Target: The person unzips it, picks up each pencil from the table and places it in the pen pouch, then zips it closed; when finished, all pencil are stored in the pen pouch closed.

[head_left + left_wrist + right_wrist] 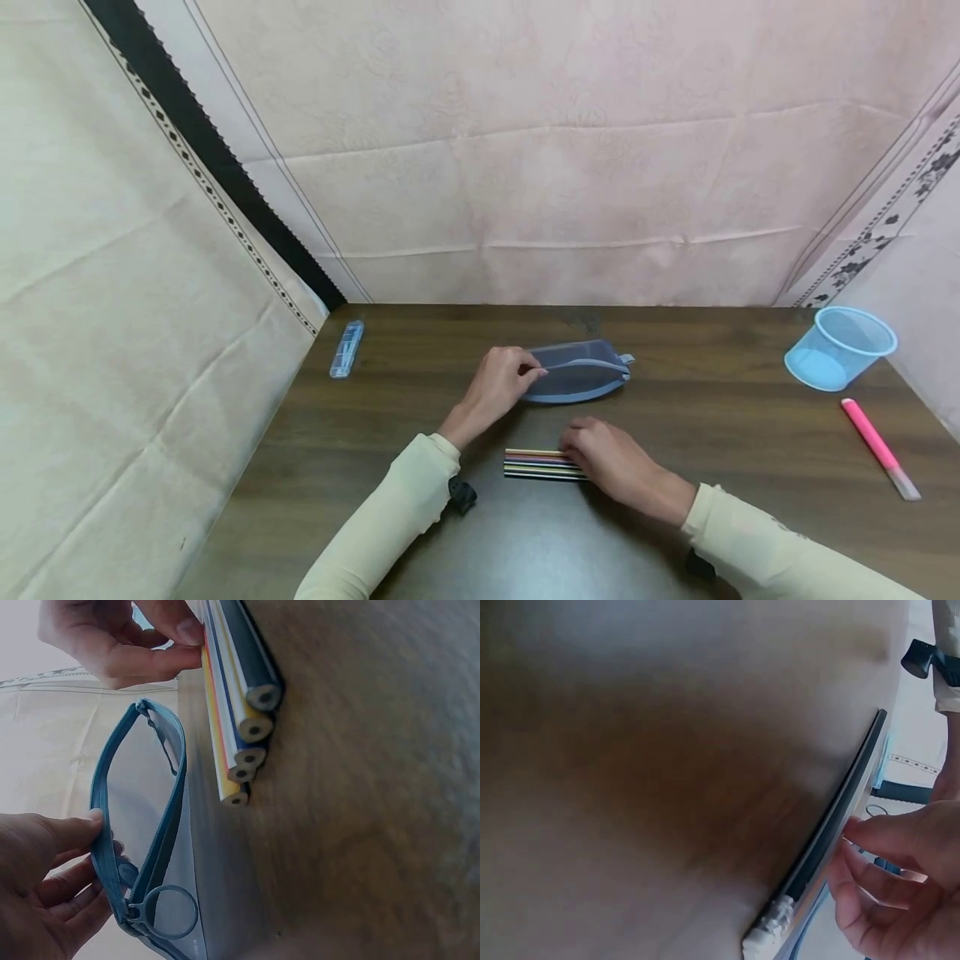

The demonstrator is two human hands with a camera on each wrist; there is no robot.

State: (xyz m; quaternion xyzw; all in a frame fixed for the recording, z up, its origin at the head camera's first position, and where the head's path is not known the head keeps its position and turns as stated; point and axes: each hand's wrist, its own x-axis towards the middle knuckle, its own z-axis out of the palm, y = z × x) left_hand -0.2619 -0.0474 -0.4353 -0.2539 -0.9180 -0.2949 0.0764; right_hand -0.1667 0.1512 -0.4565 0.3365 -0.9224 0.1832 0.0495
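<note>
My left hand [497,385] pinches the rim of a blue, see-through zip pencil case [577,383] lying near the back middle of the table. In the left wrist view the case's mouth gapes and a ring-shaped zip pull [196,911] hangs at its near end. Several pencils [528,465] lie side by side in front of the case. At their right part is my right hand [615,462], whose thumb and forefinger pinch the yellow pencil [216,735] on the case side. A dark pencil [832,817] with a pale end lies on the opposite side of the row.
A light blue cup [817,362] stands at the back right, with a pink pen-like stick [873,442] in front of it. At the back left lies a flat, light blue item [347,350]. Cloth [585,167] hangs behind the wooden table [337,517].
</note>
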